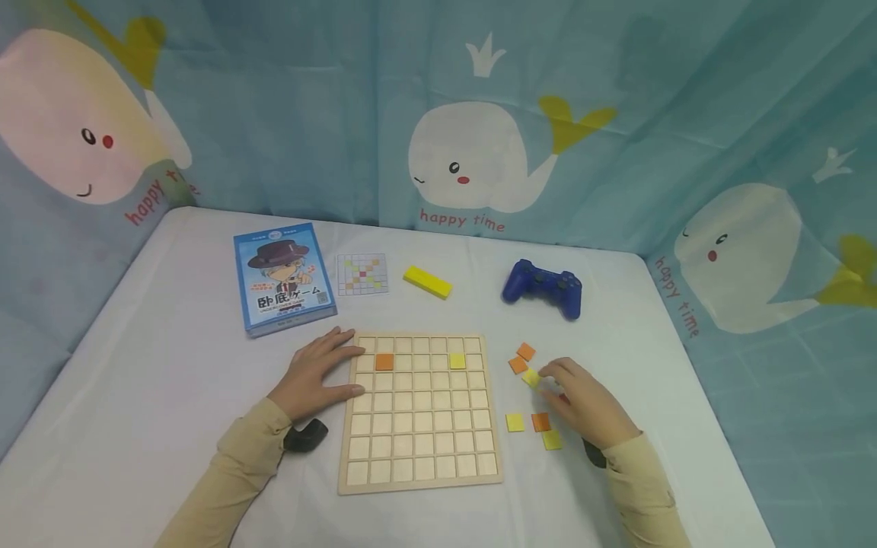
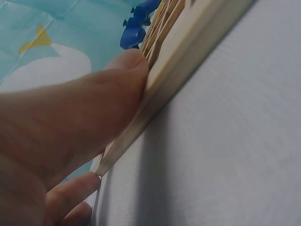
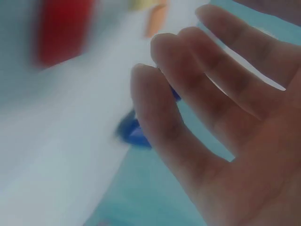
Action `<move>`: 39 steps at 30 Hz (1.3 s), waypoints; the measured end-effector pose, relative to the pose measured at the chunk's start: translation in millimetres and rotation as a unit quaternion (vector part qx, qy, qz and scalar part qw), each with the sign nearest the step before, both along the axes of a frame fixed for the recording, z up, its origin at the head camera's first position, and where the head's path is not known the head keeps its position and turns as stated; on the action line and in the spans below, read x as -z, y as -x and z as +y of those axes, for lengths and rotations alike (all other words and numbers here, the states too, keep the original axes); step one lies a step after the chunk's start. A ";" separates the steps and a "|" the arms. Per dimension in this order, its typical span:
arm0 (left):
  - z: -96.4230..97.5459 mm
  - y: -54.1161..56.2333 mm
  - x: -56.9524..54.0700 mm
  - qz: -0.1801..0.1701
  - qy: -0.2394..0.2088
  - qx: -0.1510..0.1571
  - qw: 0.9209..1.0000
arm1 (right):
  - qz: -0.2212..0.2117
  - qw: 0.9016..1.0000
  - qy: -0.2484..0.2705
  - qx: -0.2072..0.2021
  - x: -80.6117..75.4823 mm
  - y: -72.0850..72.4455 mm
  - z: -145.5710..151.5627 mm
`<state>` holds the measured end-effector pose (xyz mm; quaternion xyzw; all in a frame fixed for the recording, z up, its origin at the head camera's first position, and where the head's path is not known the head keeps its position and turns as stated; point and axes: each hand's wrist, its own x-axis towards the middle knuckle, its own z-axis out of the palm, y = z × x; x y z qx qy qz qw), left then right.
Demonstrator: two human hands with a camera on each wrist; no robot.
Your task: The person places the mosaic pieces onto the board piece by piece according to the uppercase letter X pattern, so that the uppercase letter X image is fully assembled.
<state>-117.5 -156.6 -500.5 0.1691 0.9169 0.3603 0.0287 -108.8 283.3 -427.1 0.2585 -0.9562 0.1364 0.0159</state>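
Fingers are loosely spread on the left hand and right hand; the yellow tile, right of centre, is best pinched by opposite edges.

A white-covered table carries a wooden grid board; beyond the board lie a blue box, a patterned card, a yellow bar and a blue controller, right of it loose tiles
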 end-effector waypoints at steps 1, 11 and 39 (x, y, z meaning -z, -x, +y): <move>-0.4 0.0 -0.3 0.002 0.000 -0.001 1.000 | 0.001 1.000 -0.006 0.012 2.1 -3.8 5.0; -3.0 -1.2 -1.5 0.003 -0.007 -0.003 1.000 | 0.000 1.000 0.004 0.028 16.0 -5.4 12.4; 0.7 -1.4 -1.4 0.003 -0.002 -0.001 1.000 | -0.007 1.000 0.017 0.007 18.8 14.7 -3.0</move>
